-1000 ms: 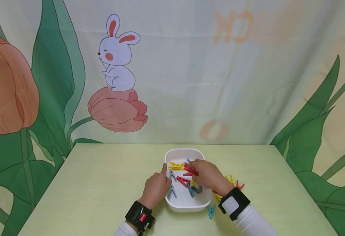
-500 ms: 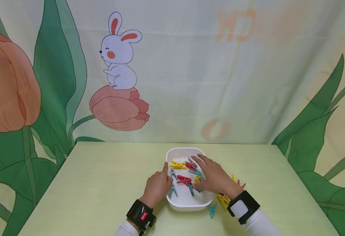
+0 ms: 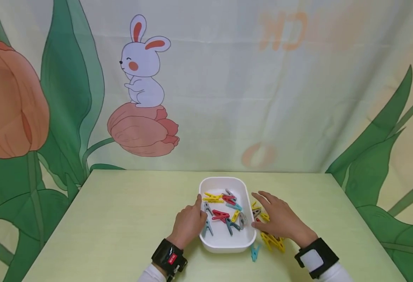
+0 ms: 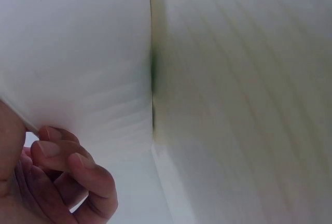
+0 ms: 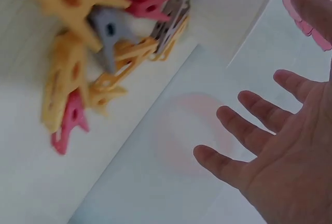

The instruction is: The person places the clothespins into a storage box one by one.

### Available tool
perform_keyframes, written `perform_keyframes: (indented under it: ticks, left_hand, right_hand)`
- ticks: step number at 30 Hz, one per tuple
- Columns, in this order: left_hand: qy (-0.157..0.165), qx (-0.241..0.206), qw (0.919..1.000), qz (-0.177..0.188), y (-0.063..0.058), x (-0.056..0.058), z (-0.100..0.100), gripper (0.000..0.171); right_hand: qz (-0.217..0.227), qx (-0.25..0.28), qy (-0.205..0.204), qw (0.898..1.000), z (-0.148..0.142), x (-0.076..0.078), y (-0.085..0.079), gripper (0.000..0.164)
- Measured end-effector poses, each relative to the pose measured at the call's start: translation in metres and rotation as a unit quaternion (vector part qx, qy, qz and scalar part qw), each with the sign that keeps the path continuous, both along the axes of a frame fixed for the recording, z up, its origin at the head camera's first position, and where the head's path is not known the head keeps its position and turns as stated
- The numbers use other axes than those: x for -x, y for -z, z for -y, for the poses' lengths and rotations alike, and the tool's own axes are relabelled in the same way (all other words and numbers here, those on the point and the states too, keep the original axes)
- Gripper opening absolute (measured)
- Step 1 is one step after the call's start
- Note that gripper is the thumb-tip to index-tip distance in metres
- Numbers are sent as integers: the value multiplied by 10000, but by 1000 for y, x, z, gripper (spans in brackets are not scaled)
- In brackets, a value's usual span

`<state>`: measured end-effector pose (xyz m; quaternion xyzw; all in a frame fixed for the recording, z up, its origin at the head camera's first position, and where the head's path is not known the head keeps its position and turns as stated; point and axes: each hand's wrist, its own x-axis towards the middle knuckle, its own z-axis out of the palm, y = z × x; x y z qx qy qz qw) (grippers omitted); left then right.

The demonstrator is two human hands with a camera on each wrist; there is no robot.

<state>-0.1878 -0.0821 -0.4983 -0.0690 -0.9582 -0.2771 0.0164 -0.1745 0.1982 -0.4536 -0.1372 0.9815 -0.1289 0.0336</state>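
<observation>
A white plastic tub (image 3: pixel 227 239) stands on the table, holding several clothespins: red clothespins (image 3: pixel 220 214), yellow clothespins (image 3: pixel 212 198), and blue and grey ones. My left hand (image 3: pixel 188 223) grips the tub's left rim, and in the left wrist view its fingers (image 4: pixel 91 175) curl against the tub's outer wall. To the right of the tub, my right hand (image 3: pixel 280 215) spreads its fingers over a loose pile of clothespins (image 5: pixel 111 32) and holds nothing. Part of that pile is hidden beneath the hand in the head view; the right wrist view shows yellow, red and grey ones.
A light blue clothespin (image 3: pixel 254 252) lies by the tub's front right corner. Yellow clothespins (image 3: pixel 273 241) lie on the table (image 3: pixel 122 235) below the right hand. Behind the table's far edge hangs a curtain (image 3: pixel 210 98) printed with a rabbit and tulips.
My right hand has let go of a red clothespin inside the tub, opened, and moved right, out over the loose pile. The left hand stays at the rim.
</observation>
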Motion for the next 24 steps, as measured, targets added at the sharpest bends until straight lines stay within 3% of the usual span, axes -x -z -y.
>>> perform_keyframes:
  ticks: [6,24]
  left_hand:
    - [3,40,10000,-27,0,-1,2,61]
    - [18,35,10000,-46,2,0,2,62]
  right_hand:
    - [37,-200,53,9998,-21,-6,11,89]
    - [785,-439,468,9948,-57,-28,30,89]
